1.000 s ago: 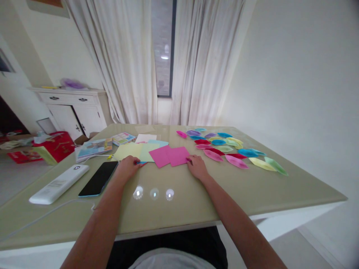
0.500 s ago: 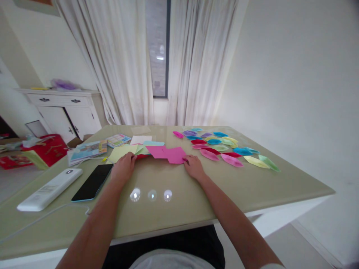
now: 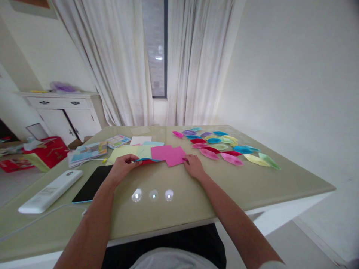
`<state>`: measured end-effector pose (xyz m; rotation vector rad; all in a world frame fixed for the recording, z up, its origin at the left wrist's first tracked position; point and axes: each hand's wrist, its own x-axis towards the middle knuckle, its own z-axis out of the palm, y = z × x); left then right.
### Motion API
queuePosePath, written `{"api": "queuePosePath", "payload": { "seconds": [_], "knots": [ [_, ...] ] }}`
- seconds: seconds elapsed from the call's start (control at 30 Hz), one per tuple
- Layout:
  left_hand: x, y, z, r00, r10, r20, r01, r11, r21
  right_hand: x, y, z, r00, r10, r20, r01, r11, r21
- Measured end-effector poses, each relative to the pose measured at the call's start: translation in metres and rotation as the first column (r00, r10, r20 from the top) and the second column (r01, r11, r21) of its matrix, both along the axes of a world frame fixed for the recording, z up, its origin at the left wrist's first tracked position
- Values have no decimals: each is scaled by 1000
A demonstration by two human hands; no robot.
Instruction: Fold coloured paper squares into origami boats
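My left hand (image 3: 122,165) is closed in a pinch on the near left edge of a blue paper sheet (image 3: 156,160), which bends slightly above a red sheet (image 3: 146,162). My right hand (image 3: 194,166) has its thumb and fingers closed on the right corner of a bright pink paper sheet (image 3: 176,157). Another pink sheet (image 3: 160,152) overlaps its left side. Pale yellow sheets (image 3: 120,151) and a light green sheet (image 3: 144,151) lie just beyond my left hand. To the right of my right hand spread several folded, pointed-oval paper pieces, among them a pink one (image 3: 231,159).
On the table's left lie a black-screened phone (image 3: 91,185), a white power bank (image 3: 50,191) with a cable, and booklets (image 3: 89,152). White and light blue paper (image 3: 153,143) sits farther back. A wall (image 3: 294,93) borders the right side; curtains (image 3: 117,67) hang behind.
My left hand has shifted slightly down and now pinches the blue sheet, whose edge has come into view over the red. The left pink sheet has slid right and the right one has turned a little.
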<state>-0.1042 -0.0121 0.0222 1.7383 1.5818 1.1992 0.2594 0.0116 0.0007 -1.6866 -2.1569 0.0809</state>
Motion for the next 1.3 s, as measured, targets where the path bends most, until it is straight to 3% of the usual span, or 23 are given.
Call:
{"api": "queuePosePath", "payload": {
  "seconds": [0.17, 0.3, 0.37, 0.43, 0.5, 0.57, 0.67, 0.73, 0.9, 1.03, 1.2, 1.3],
  "knots": [
    [2, 2, -1, 996, 23, 90, -23, 1000, 0, 0, 0, 0, 1000, 7, 4, -7, 1000, 1],
    [4, 3, 3, 968, 207, 143, -224, 968, 113, 0, -1, 1, 1000, 2, 8, -2, 1000, 2],
    [5, 0, 6, 919, 344, 192, -382, 898, 218, 0, -2, 1, 1000, -4, 8, 4, 1000, 2],
    [7, -3, 9, 849, 460, 260, -525, 789, 319, -1, -3, 2, 1000, -6, 6, 6, 1000, 3],
    [11, -7, 12, 799, 512, 316, -601, 700, 386, -1, -3, 3, 1000, -5, 1, 5, 1000, 5],
    [17, -9, 14, 791, 506, 345, -612, 668, 423, 0, -3, 3, 1000, -4, -6, 4, 1000, 6],
    [30, -13, 14, 818, 453, 355, -574, 684, 450, 0, -2, 2, 1000, -4, -26, 4, 1000, 5],
    [41, -18, 14, 860, 389, 330, -507, 726, 464, -1, -2, 0, 999, -7, -48, 7, 1000, 5],
    [71, -28, 10, 990, 82, 118, -128, 877, 463, -5, -2, 0, 987, -15, -160, 21, 999, 34],
    [88, -28, 3, 988, -151, 13, 136, 922, 364, -9, 0, 4, 945, 66, -321, -34, 994, 103],
    [93, -23, -3, 979, -201, 45, 183, 950, 254, -12, 4, 8, 822, 276, -497, -217, 960, 174],
    [90, -23, -4, 980, -178, 86, 156, 963, 221, -11, 3, 8, 751, 296, -590, -198, 954, 227]
  ]
}}
